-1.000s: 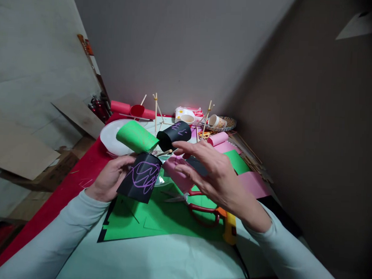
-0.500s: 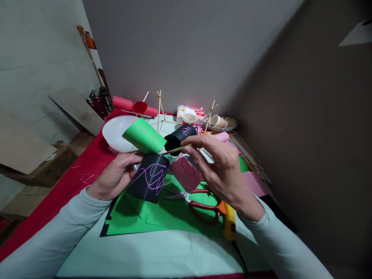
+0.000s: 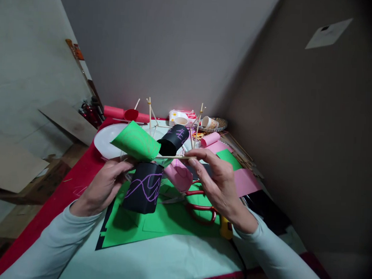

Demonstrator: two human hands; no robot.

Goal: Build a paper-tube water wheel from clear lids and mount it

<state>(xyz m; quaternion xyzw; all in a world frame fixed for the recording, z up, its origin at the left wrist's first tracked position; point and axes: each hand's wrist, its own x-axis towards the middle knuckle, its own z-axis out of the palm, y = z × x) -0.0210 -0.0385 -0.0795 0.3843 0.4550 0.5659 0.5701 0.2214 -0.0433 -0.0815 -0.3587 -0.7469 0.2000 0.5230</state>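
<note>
A pinwheel of paper-covered cups hangs above the table: a green cup (image 3: 136, 142), a black cup with purple scribbles (image 3: 143, 188), a second black cup (image 3: 173, 139) and a pink cup (image 3: 179, 176). A thin wooden stick (image 3: 173, 157) runs through their middle. My left hand (image 3: 105, 186) holds the left end of the stick, behind the scribbled black cup. My right hand (image 3: 217, 183) pinches the right end of the stick between thumb and fingertips.
Below lie a green sheet (image 3: 157, 224), red-handled scissors (image 3: 198, 206) and a yellow glue gun (image 3: 225, 231). Further back are a white plate (image 3: 107, 138), pink paper (image 3: 246, 181), a pink roll (image 3: 210, 139), stick frames (image 3: 150, 113), paper cups and a wicker tray (image 3: 219, 125).
My right hand went from open above the pink cup to pinching the stick's right end. The cup assembly has turned slightly, and the view shifted.
</note>
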